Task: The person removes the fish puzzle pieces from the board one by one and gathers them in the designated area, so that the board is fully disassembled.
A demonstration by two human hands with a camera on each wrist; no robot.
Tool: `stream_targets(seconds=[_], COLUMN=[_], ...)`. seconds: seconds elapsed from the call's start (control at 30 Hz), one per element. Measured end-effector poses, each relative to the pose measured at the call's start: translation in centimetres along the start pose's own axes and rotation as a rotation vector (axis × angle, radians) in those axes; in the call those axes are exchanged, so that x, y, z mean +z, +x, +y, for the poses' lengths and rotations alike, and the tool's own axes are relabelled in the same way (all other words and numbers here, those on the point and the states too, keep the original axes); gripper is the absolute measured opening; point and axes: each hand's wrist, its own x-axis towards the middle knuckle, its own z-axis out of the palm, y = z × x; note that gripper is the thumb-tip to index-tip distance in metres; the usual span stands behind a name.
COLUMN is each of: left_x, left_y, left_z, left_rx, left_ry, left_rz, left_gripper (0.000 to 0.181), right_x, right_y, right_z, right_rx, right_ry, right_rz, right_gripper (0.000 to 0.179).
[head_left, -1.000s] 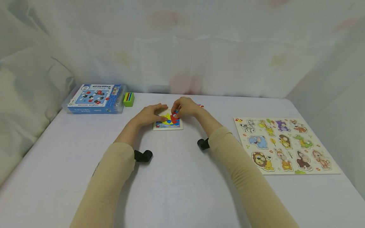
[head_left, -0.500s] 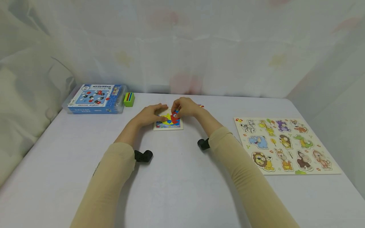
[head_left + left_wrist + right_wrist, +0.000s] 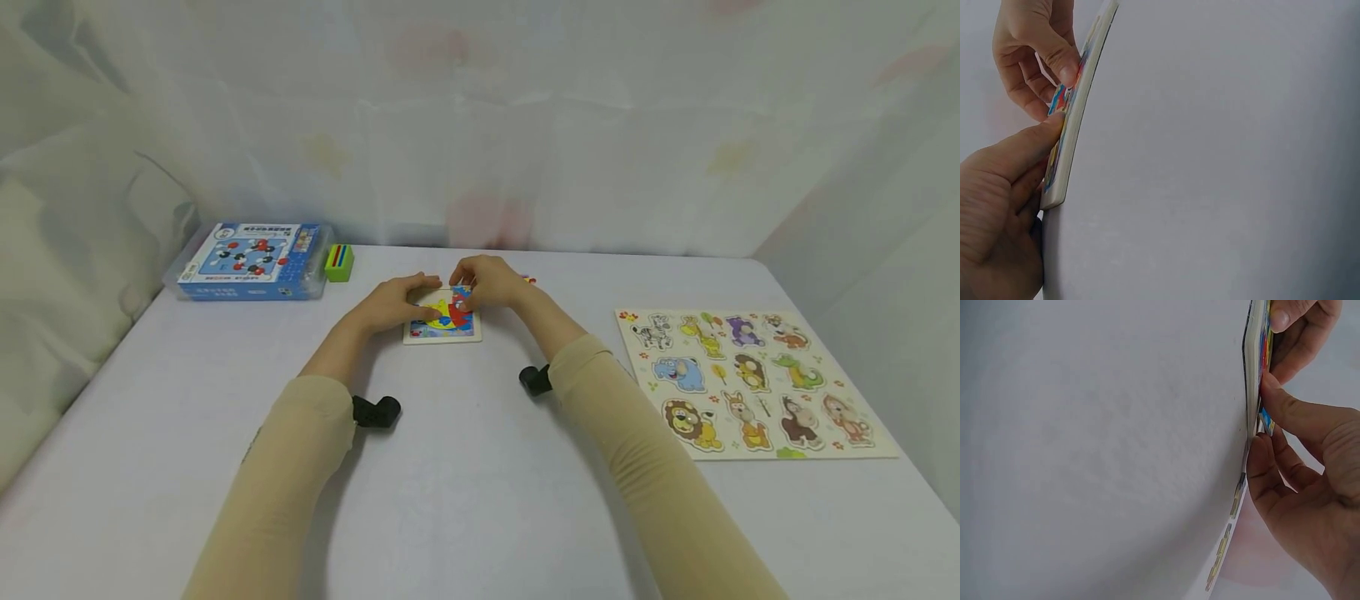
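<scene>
A small square picture puzzle in a pale frame lies on the table, with a yellow, red and blue picture. My left hand holds its left side, thumb on the picture and fingers about the edge. At the far right of the frame, my right hand pinches a red and blue puzzle piece. In the left wrist view that piece stands tilted up from the board. The right thumb covers part of it in the right wrist view.
Behind the right hand lie loose colourful pieces, partly hidden. A blue molecule-set box and a green striped block stand back left. An animal peg board lies at right, close to the right sleeve.
The right fingertips have shifted slightly back, and more of the piece's blue and red face shows between them. The left hand and the puzzle frame stay in place.
</scene>
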Motion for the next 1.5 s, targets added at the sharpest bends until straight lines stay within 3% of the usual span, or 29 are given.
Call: stream_targets(seconds=[0.3,0.57,0.83,1.07,1.5], left_x=[0.8,1.2,1.3,1.5,1.7], left_y=[0.9,0.9,1.0,1.3,1.2], left_z=[1.3,1.8,1.8,1.8,2.2], left_rx=[0.032,0.011,-0.003,-0.019,-0.018], left_ry=[0.029,-0.003,-0.007,-0.013,-0.026], left_rz=[0.042,0.107,0.097,0.076,0.081], left_gripper=[0.067,0.066,0.067,0.064,0.061], right_x=[0.1,0.0,-0.5,-1.5,-4.6], right_y=[0.1,0.1,-0.3,-0.8,-3.2], right_z=[0.0,-0.1,0.2,0.8,3.7], right_rx=[-0.011,-0.033,-0.028,-0.008,0.086], right_ry=[-0.009,-0.017,0.077,0.209,0.193], right_rz=[0.014,0.019,0.049,0.085,0.171], right_gripper=[0.038,0.041,0.026,0.024,0.024])
